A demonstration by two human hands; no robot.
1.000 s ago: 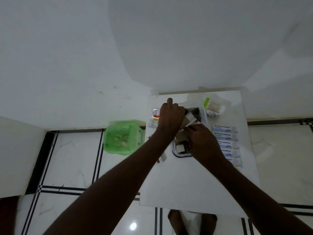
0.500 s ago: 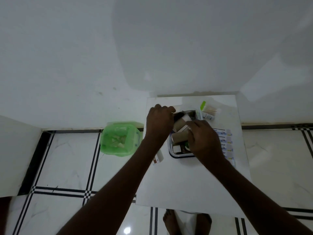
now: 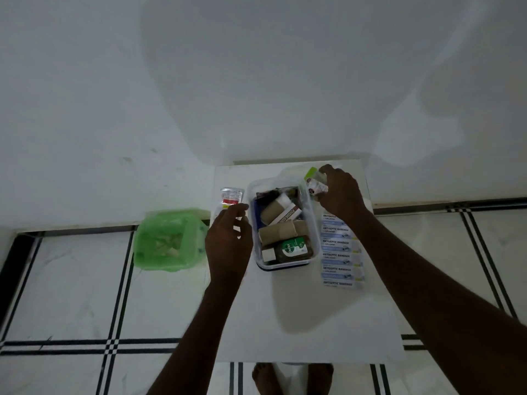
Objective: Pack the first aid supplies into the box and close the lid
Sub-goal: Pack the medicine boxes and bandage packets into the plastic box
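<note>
Box (image 3: 313,223), clear plastic with a dark blue base, stands open near the far middle of the white table (image 3: 308,317) and serves as the landmark for all other positions. Green bin (image 3: 168,240), lined with a translucent green bag, sits on the tiled floor to the left of the box, off the table. Left hand (image 3: 228,246) hovers just left of the box with fingers loosely curled, thumb and forefinger apart, gripping nothing visible. Right hand (image 3: 340,192) rests at the far right corner of the box, fingers closed on a clear packet (image 3: 315,183) with a green top strip; the packet's print is too small to read. Strip of bandages (image 3: 339,249), blue and white sachets in a column, lies flat on the table just right of the box; each sachet reads "ANTISEPTIC BANDAGE", with a smaller line below that is not legible. Inside the box: brown bottle (image 3: 291,249) at the near end, lying on its side, with a green round label reading "Dettol"; tan roll (image 3: 282,230) just beyond it; white carton (image 3: 288,215) lying diagonally near the middle, its lettering only partly legible; a second tan roll (image 3: 273,210) beside the carton; dark wrapped items at the far end, indistinct. Small sachet (image 3: 231,196), with a red band and yellow patch, lies on the table at the far left of the box, just beyond the left fingertips; its text is unreadable.
</note>
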